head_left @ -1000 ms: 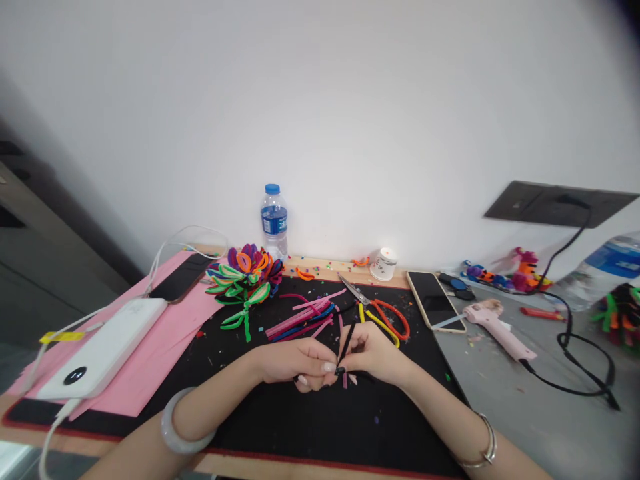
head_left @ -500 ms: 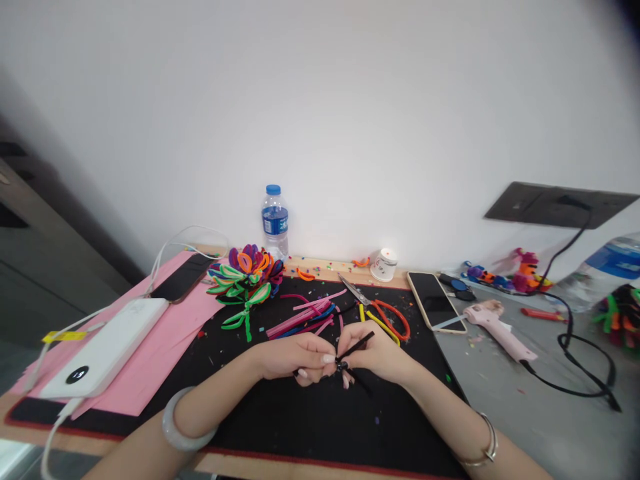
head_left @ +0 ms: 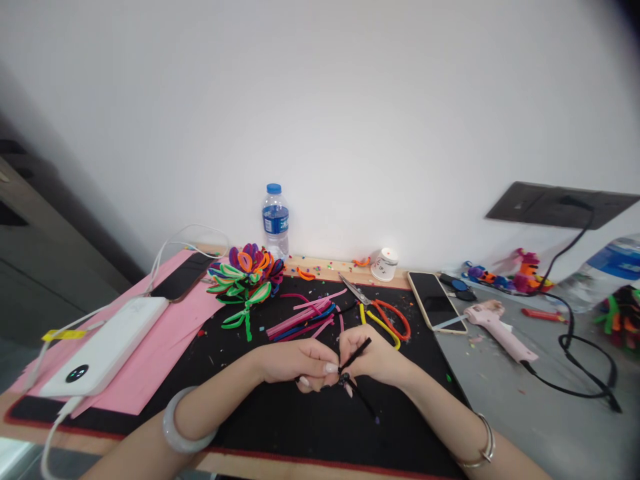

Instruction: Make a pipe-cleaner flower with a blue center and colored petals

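Twisting a black pipe cleaner [head_left: 356, 352] at bench [head_left: 500, 413] centre.
Left hand [head_left: 295, 363] and right hand [head_left: 373, 357] pressed close, both pinching it for leverage; scissors [head_left: 383, 313] lay at one o'clock.

No words or numbers are showing clearly enough to read. The blue label on the water bottle [head_left: 275, 221] at the far edge and the print on the small white cup [head_left: 384, 264] are blurring out.
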`<state>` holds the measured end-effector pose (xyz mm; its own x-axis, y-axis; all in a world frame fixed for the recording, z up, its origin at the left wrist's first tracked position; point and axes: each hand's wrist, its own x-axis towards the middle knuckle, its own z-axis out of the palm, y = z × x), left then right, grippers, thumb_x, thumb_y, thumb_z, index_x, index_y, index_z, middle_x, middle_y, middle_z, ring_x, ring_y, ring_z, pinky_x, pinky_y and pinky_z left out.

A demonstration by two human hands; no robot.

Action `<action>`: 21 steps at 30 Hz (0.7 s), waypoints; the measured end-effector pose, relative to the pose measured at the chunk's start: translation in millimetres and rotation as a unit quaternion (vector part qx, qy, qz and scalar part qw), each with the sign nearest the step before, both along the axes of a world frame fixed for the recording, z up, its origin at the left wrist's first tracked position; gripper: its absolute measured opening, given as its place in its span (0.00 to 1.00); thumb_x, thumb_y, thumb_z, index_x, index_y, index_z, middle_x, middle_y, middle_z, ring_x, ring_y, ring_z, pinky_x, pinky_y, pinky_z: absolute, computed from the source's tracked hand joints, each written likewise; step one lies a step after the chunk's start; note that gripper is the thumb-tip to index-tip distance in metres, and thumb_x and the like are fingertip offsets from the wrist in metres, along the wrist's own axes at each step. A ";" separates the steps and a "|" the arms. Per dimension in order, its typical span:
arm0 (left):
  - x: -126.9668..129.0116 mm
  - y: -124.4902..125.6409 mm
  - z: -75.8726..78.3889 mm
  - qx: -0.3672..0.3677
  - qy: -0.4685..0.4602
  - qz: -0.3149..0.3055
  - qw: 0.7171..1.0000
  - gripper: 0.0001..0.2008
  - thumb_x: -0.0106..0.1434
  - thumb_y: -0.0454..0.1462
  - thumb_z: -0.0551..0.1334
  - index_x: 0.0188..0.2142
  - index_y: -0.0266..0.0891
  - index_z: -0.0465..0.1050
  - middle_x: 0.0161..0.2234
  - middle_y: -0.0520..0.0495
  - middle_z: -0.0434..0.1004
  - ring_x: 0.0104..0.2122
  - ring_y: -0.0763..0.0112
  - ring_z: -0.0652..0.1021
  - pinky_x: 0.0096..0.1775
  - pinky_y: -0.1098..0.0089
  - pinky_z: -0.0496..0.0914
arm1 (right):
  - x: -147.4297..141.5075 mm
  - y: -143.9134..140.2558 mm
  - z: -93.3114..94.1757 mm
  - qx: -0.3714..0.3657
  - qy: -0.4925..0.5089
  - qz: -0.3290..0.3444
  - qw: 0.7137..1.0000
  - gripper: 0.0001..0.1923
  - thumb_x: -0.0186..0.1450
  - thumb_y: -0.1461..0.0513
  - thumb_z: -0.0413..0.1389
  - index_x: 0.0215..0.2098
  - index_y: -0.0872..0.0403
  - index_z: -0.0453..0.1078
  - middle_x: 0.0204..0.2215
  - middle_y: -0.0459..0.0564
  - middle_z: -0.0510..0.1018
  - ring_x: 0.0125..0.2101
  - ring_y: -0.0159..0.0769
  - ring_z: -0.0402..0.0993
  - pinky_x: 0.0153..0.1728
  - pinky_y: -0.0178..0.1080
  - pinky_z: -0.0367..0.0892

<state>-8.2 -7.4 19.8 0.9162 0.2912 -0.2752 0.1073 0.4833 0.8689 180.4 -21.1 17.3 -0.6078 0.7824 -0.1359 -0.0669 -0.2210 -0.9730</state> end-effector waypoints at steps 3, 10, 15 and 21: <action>0.4 0.2 -1.8 0.006 0.001 0.010 1.000 0.14 0.56 0.44 0.60 0.23 0.35 0.65 0.13 0.58 0.50 0.15 0.81 0.51 0.21 0.71 0.43 | -0.4 0.4 0.4 0.015 -0.011 -0.005 1.000 0.11 0.44 0.64 0.65 0.18 0.59 0.65 0.14 0.42 0.71 0.14 0.27 0.67 0.16 0.29 0.62; -0.5 4.6 -5.6 0.018 -0.005 0.007 1.000 0.14 0.55 0.44 0.60 0.24 0.34 0.63 0.14 0.59 0.53 0.14 0.83 0.53 0.20 0.73 0.45 | 0.5 1.9 -1.5 0.020 -0.030 0.028 0.999 0.10 0.51 0.61 0.61 0.22 0.60 0.68 0.15 0.44 0.73 0.15 0.26 0.68 0.18 0.29 0.62; -0.3 5.3 -4.8 0.034 -0.007 0.039 0.999 0.12 0.56 0.42 0.60 0.24 0.34 0.63 0.14 0.59 0.53 0.14 0.83 0.52 0.19 0.74 0.45 | 0.0 1.0 -1.8 0.047 -0.042 0.004 0.998 0.10 0.54 0.59 0.59 0.23 0.59 0.68 0.15 0.44 0.72 0.15 0.28 0.68 0.18 0.30 0.63; -1.2 6.9 -8.6 0.091 0.013 0.081 0.992 0.12 0.58 0.41 0.57 0.25 0.33 0.64 0.15 0.58 0.56 0.15 0.83 0.54 0.19 0.75 0.46 | -2.6 0.5 -1.7 0.094 -0.070 -0.030 0.993 0.11 0.58 0.58 0.56 0.24 0.58 0.67 0.15 0.43 0.69 0.15 0.26 0.63 0.17 0.30 0.59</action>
<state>-9.4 -0.5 11.2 0.8465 0.4816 -0.2268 0.0636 0.3316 0.9413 177.9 -20.6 15.5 -0.5446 0.8362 -0.0648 0.0644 -0.0353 -0.9973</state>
